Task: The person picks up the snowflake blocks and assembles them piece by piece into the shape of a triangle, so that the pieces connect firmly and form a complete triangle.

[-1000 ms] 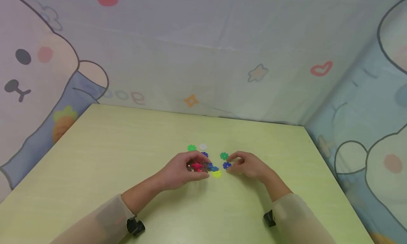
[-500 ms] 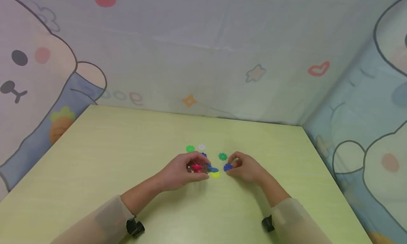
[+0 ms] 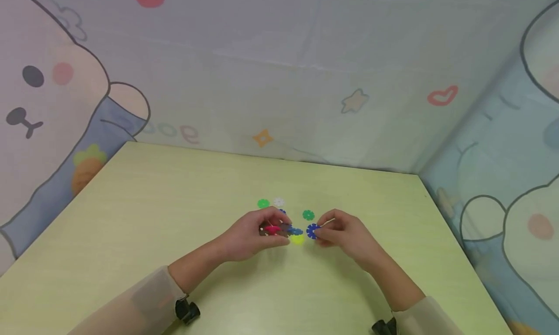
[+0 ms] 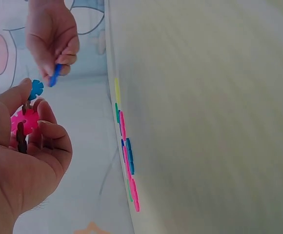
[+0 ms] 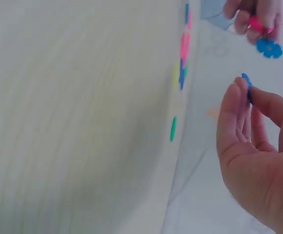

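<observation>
My left hand (image 3: 249,238) grips a small chain of notched plastic snowflake discs. In the left wrist view a pink disc (image 4: 29,118) sits between brown discs (image 4: 21,139), and a light blue disc (image 4: 36,89) juts out at the thumb's end. Facing it from the right, my right hand (image 3: 351,235) pinches a dark blue snowflake disc (image 3: 312,231) between thumb and fingers, raised off the table. A small gap separates the dark blue disc from the light blue one. The left fingers cover part of the chain.
On the table (image 3: 183,189) beyond the hands lie a light green disc (image 3: 263,204), a white disc (image 3: 278,202) and a darker green disc (image 3: 308,215). A yellow disc (image 3: 298,240) lies below the chain. Pink discs (image 4: 135,195) lie there too. A printed cloth (image 3: 305,82) hangs behind.
The right hand has picked up the dark blue disc from the table and turned it to face the camera, its wrist swinging outward. My left hand keeps its hold in nearly the same place.
</observation>
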`<state>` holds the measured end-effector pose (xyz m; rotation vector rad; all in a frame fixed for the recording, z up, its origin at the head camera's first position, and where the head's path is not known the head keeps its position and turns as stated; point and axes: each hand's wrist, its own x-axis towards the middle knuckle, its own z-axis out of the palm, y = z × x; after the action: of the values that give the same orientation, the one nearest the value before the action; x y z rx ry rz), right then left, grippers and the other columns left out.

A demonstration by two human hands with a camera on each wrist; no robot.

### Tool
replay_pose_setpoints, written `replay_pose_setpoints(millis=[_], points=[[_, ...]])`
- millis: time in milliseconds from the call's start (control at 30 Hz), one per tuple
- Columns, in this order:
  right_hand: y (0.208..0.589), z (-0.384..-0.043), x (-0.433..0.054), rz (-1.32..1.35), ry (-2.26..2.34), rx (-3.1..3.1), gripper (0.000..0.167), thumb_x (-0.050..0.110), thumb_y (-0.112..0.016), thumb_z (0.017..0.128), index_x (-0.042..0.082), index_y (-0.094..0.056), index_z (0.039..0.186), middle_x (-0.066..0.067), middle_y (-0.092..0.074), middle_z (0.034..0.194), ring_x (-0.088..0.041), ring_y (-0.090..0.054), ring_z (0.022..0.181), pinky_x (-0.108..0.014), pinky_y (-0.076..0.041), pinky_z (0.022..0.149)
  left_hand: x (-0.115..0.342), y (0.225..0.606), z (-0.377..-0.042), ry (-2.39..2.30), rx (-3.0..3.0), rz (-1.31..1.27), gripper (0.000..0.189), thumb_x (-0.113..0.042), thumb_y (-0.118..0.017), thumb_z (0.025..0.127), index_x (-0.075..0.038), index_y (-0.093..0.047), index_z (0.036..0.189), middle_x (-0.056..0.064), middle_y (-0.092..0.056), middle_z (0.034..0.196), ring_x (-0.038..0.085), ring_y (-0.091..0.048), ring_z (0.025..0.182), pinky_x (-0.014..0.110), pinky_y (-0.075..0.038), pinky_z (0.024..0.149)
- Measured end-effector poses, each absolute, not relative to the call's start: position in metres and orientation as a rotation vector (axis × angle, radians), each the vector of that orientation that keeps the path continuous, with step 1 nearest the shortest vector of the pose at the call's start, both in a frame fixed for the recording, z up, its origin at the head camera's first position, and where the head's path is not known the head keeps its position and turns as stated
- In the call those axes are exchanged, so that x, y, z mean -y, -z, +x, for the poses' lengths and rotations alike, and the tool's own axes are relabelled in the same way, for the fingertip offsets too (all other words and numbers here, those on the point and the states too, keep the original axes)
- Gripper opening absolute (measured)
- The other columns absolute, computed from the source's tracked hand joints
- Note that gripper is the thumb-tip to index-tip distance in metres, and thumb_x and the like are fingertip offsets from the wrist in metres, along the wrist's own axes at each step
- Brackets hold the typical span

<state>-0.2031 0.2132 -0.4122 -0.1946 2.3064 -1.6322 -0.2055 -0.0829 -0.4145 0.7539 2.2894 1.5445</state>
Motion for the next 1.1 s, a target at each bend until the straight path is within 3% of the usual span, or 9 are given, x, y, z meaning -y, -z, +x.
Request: replay_pose_setpoints(millis=[500,767,1100], points=[[0.401,-0.185,-0.201,-0.138,1.861,-2.039,0.03,0.019,-0.074,0.107,-0.003,-0.062,0.122,-0.009,-0.079,0.108,-0.022,-0.082,0.099,-0.033,-0.066,0.094,0.081,0.415,-0.204,-1.576,-2.276,0.76,0.036,-0.023,-0.084,0.099,-0.013,-0.071,0.131,0.004,-0.073,0.111,0.019,-0.067,0.097,0.025,-0.059,0.083],[0.402,-0.183,-0.197,-0.139,1.846,-2.049,0.042,0.019,-0.073,0.107,-0.007,-0.062,0.139,-0.01,-0.08,0.111,-0.02,-0.083,0.099,-0.034,-0.066,0.093,0.08,0.415,-0.205,-1.564,-2.278,0.764,0.035,-0.022,-0.083,0.1,-0.013,-0.072,0.132,0.004,-0.075,0.116,0.017,-0.068,0.098,0.025,-0.059,0.084],[0.401,-0.179,-0.189,-0.101,1.874,-2.037,0.033,0.016,-0.073,0.106,-0.009,-0.066,0.127,-0.008,-0.082,0.105,-0.017,-0.083,0.091,-0.032,-0.067,0.089,0.083,0.415,-0.205,-1.537,-2.25,0.763,0.031,-0.019,-0.082,0.101,-0.012,-0.077,0.131,0.004,-0.083,0.114,0.013,-0.073,0.096,0.021,-0.057,0.079]])
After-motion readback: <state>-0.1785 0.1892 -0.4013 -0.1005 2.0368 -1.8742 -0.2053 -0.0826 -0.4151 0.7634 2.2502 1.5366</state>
